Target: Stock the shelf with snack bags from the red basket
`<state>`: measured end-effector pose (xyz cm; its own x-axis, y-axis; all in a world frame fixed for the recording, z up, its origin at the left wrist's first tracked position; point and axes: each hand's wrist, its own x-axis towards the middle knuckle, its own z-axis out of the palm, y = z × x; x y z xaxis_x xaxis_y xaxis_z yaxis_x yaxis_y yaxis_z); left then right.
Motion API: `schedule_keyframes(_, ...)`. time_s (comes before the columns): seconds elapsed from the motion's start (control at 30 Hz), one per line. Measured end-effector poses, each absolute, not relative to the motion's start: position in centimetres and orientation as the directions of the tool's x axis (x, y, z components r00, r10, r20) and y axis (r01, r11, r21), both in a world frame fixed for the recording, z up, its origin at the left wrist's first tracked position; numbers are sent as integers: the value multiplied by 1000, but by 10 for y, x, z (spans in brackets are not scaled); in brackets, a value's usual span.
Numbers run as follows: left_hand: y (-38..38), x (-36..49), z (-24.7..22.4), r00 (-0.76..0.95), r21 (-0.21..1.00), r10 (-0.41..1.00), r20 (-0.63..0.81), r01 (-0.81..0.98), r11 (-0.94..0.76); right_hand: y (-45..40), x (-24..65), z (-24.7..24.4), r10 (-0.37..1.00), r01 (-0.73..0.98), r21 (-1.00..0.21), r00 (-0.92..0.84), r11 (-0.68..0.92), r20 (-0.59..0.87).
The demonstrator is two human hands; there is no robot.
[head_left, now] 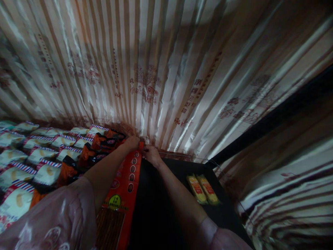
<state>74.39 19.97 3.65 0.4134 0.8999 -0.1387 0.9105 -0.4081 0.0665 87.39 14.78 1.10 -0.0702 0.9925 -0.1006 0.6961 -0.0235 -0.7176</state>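
Note:
A long red snack packet (pixel 134 194), with round pictures down its side and a window showing dark brown sticks, lies on the black table (pixel 161 184). My left hand (pixel 132 143) is closed on its far end; the fingertips are partly hidden. Just to the right, my right hand (pixel 152 154) pinches the far right corner of the same packet. Left of it runs a column of orange and black packets (pixel 88 152), partly behind my left arm.
Rows of white packets with striped tops (pixel 48 172) cover the left side. Two yellow packets (pixel 203 189) lie near the table's right edge. Behind stands a pleated, printed curtain (pixel 148 69), with a dark slanting pole (pixel 247 139) at right.

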Motion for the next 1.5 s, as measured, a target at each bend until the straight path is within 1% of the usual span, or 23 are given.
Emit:
schedule_keyframes(0.23,199,743,39,414,103,889,-193,910,-401,142,867,19,995,790,-610,-1,-59,-97)
schedule_keyframes(0.43,199,743,40,405,123,899,-169,913,-388,137,862,19,997,853,-516,61,-78,-50)
schedule_keyframes(0.63,199,742,40,402,150,906,-133,912,-382,136,862,16,990,840,-524,110,-137,-84)
schedule_keyframes(0.93,196,742,36,415,202,899,-144,901,-383,129,856,19,979,840,-503,181,-202,-90)
schedule_keyframes(1.1,196,741,37,413,196,898,-148,903,-383,130,855,14,976,830,-516,207,-213,-70)
schedule_keyframes(1.27,195,741,37,414,175,900,-136,904,-390,131,856,10,969,805,-542,233,-241,-84)
schedule_keyframes(1.5,189,740,48,437,141,897,-67,894,-425,132,854,9,960,802,-531,258,-275,-108)
